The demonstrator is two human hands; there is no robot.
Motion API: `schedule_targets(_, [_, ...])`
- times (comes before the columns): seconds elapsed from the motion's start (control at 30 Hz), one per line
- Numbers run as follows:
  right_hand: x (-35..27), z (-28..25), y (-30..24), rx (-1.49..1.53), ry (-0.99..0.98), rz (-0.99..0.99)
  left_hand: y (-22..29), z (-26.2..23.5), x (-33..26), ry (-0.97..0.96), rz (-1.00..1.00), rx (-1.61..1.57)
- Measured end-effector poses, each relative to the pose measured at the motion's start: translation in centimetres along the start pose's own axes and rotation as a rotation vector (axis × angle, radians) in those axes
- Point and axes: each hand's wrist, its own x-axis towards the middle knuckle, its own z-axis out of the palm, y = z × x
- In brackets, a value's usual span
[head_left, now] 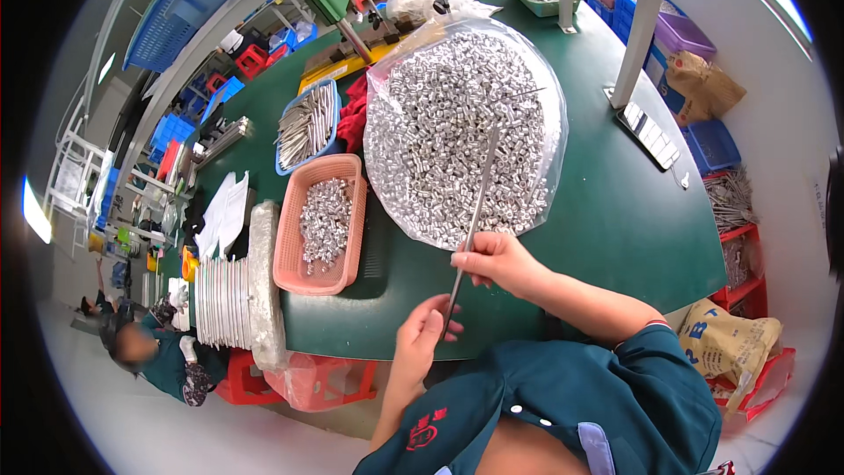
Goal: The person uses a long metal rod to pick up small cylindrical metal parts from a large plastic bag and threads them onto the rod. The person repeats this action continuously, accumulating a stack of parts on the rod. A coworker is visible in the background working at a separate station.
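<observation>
the thin metal rod (473, 222) runs from the two hands up into the clear plastic bag of small silver sleeves (457, 127), its far tip lying over the heap. the right hand (494, 261) pinches the rod just below the bag's near edge, thumb and fingers closed on it. the left hand (424, 334) sits nearer the body, its fingers curled about the rod's lower end, so both hands are clamped on the same rod, one a little above the other. the bag lies spread wide on the green table (615, 211). just left of the bag stands a pink plastic basket (297, 251) holding more silver sleeves, and beyond that basket, still left of the bag, a blue tray (308, 127) holds a bundle of long rods. a red cloth (353, 119) lies between the blue tray and the bag. far left of the bag, off the table's edge, another person (158, 356) sits low in a dark green top.
</observation>
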Motion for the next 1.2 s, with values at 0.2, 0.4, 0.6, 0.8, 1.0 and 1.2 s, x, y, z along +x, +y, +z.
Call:
schedule_targets(0.2, [-0.4,-0.1,-0.9,-0.79,-0.027,-0.353,-3.0,0.2,0.1,0.018,-0.226,-0.381])
schedule_targets(0.4, [-0.1,-7.5,-3.8,-0.946,0.491,-0.419,-4.7,-1.1,-0.7,0.232,-0.093,-0.298])
schedule_targets(0.6, [-0.3,-8.2,-2.8,-1.228,0.374,-0.363,-5.2,-0.9,0.3,0.237,0.054,-0.119])
schedule_targets(0.8, [2.0,-6.1,-2.2,-1.373,0.288,-0.383,-6.8,-0.4,1.1,0.408,0.145,0.006])
schedule_targets(1.0, [4.1,-5.1,-1.9,-1.429,0.241,-0.287,-7.2,-0.5,1.3,0.428,0.139,-0.029])
schedule_targets(1.2, [5.4,-4.1,-0.5,-1.506,0.286,-0.315,-8.1,-0.4,1.6,0.442,0.201,0.078])
